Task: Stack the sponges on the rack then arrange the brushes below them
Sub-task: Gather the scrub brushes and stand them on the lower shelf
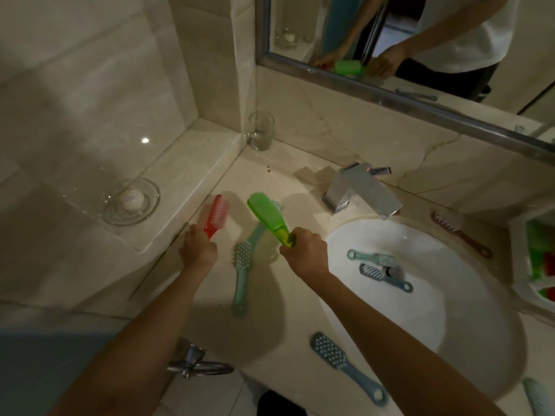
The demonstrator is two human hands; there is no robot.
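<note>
My left hand [197, 250] grips the handle of a red brush [216, 216] held above the counter's left edge. My right hand [304, 253] grips a green brush [267, 214] by its handle, back side up. Two teal brushes lie on the counter between my hands: one lengthwise [241, 276], another [260, 228] partly under the green brush. A blue brush [345, 366] lies at the basin's front rim. Two more brushes [372, 257] [386, 277] rest inside the basin [450, 310]. A dark red brush [461, 234] lies right of the tap. The white rack [522, 283] at the right edge holds green and red items.
A chrome tap [360, 190] stands behind the basin. A clear glass [260, 130] sits in the back corner, and a glass dish with soap [130, 201] is on the left ledge. A mirror [405, 40] hangs above. A teal brush end [537, 394] shows at bottom right.
</note>
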